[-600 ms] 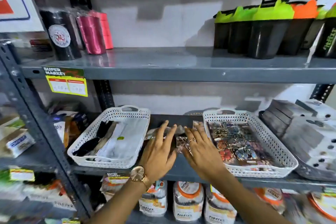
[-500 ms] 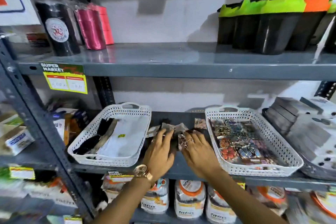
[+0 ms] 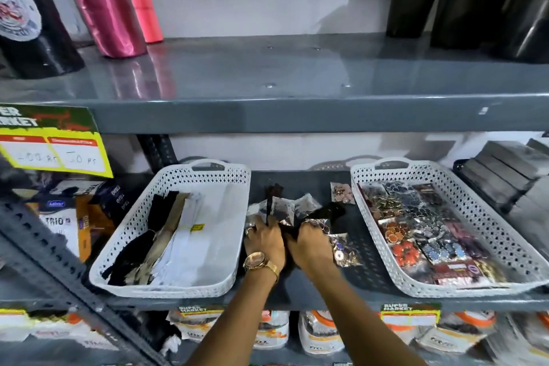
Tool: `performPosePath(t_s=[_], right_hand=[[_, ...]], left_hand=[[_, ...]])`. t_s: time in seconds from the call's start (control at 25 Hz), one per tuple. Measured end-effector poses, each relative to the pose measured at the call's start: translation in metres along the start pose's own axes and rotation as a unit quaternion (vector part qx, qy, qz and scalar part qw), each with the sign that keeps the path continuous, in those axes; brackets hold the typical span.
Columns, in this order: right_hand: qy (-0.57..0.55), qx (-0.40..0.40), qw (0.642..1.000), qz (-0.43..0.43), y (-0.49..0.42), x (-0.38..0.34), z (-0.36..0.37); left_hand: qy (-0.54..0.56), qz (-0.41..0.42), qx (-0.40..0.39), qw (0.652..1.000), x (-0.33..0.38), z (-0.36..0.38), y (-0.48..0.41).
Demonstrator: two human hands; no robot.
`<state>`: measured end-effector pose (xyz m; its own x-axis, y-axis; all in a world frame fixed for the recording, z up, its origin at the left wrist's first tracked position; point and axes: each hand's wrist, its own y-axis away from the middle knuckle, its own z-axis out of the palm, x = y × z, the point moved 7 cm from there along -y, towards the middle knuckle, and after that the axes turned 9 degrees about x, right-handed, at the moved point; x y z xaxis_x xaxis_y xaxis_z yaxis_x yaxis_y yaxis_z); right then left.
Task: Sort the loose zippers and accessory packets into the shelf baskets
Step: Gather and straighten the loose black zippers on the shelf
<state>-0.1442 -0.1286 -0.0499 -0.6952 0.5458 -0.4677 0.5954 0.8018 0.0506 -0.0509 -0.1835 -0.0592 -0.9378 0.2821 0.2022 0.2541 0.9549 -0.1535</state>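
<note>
Both hands are curled over the loose pile on the shelf [image 3: 368, 249] between the two baskets: the left hand [image 3: 265, 242] pinches a black zipper [image 3: 269, 202] running away toward the wall, with the zipper basket [image 3: 228, 246] just beside it, while the right hand [image 3: 312, 246] closes on the packets [image 3: 341, 246] toward the packet basket [image 3: 365, 196].

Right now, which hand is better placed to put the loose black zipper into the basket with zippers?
The left hand, probably. It lies beside the left basket, which holds zippers, and its fingers touch the black zipper. The right hand is nearer the packet basket.
</note>
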Motion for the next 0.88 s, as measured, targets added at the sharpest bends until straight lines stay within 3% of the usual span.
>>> performPosePath(t_s=[0.2,0.28,0.52,0.64,0.72,0.88], right_hand=[[0.074,0.03,0.997,0.015,-0.006,-0.009,0.006],[0.072,0.038,0.996,0.019,-0.008,-0.009,0.003],[-0.076,0.046,0.994,0.059,-0.013,0.01,-0.014],[-0.169,0.024,0.983,0.07,-0.006,0.026,-0.025],[-0.28,0.018,0.956,0.083,0.0,0.034,-0.029],[-0.48,-0.005,0.868,0.127,0.01,0.044,-0.026]], left_hand=[[0.003,0.044,-0.02,0.999,-0.002,-0.001,-0.009],[0.051,0.054,-0.031,0.997,0.0,0.003,-0.009],[0.182,0.076,-0.045,0.979,0.01,0.0,-0.016],[0.271,0.038,-0.031,0.961,0.007,-0.007,-0.023],[0.312,0.003,-0.013,0.95,0.003,-0.012,-0.024],[0.406,-0.011,0.01,0.914,0.006,-0.027,-0.018]])
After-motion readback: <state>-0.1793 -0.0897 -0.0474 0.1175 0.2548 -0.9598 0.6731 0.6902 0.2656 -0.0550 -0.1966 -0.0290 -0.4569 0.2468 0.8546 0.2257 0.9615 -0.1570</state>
